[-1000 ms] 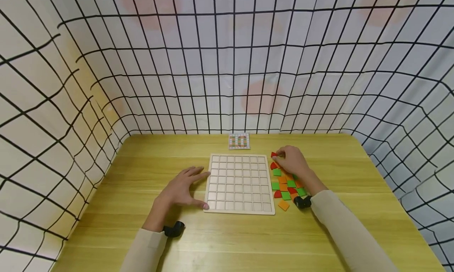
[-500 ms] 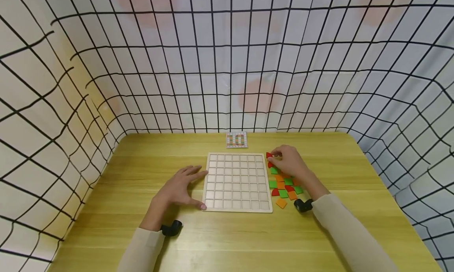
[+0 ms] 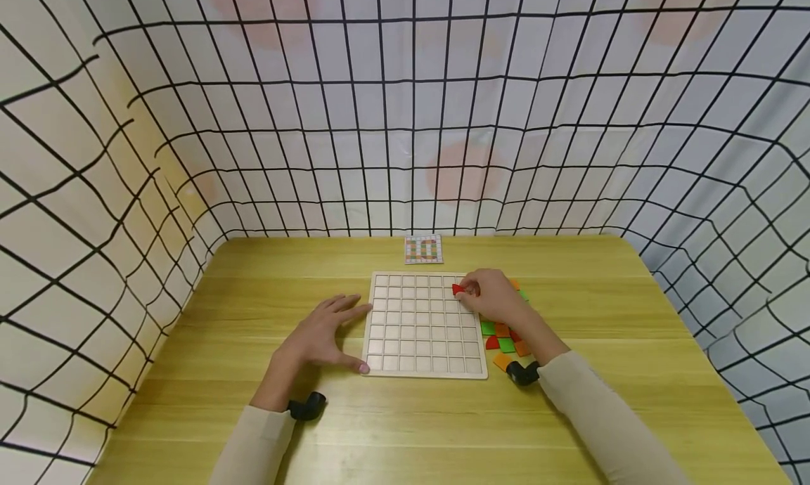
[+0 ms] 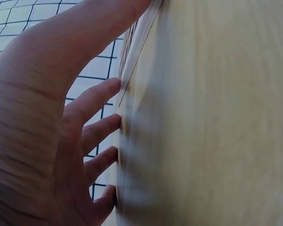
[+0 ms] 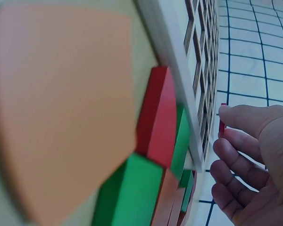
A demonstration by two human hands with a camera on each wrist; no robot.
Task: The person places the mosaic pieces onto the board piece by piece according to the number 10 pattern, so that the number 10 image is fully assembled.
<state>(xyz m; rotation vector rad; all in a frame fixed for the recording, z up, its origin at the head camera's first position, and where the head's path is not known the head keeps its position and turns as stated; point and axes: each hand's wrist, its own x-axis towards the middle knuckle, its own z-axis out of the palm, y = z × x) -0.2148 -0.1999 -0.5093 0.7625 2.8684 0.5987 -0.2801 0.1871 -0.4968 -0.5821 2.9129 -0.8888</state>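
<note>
A pale wooden grid board (image 3: 418,327) of square recesses lies on the table. Thumb and forefinger of my right hand (image 3: 496,299) pinch a small red tile (image 3: 457,289) above the board's upper right cells; the right wrist view shows this red tile (image 5: 222,121) edge-on between the fingertips. Spread out at the board's left edge, my left hand (image 3: 323,330) touches the rim with thumb and forefinger. In the left wrist view the left hand's fingers (image 4: 101,101) are extended, with the tips at the board's edge and on the tabletop.
Loose green, orange and red tiles (image 3: 506,344) lie right of the board, partly hidden under my right forearm. A small card with a coloured grid pattern (image 3: 423,249) lies behind the board. Black-lined white curtains (image 3: 411,119) enclose the table (image 3: 392,429) at the back and sides.
My right hand has carried the red tile leftward from the tile pile to over the board's upper right. My left hand has stayed at the board's left edge.
</note>
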